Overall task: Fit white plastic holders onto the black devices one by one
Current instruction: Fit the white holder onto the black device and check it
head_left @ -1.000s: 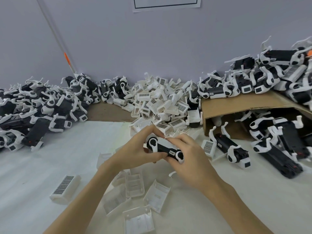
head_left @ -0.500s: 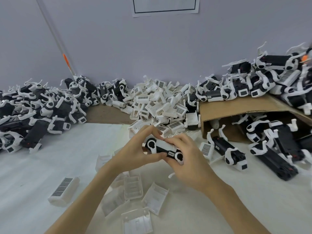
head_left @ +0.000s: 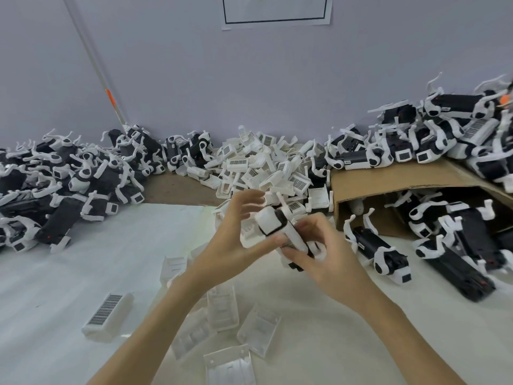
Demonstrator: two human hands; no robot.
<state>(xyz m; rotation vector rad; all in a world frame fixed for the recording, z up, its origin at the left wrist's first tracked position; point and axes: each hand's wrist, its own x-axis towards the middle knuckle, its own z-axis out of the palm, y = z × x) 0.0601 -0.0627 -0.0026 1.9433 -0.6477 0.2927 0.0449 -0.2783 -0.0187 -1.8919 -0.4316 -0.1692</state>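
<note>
Both hands were up over the table (head_left: 69, 273) w/ one black device (head_left: 280, 232), white holder (head_left: 268, 222) on its upper end, blurred. Left hand (head_left: 230, 240) gripped holder end, thumb under, fingers curled above. Right hand (head_left: 324, 254) pinched the lower end. Loose holders pile (head_left: 266, 173) just behind, barcode labels on them, too small to read. Wall notice (head_left: 276, 9): text cut off, unreadable

No legible txt; barcodes only.
</note>
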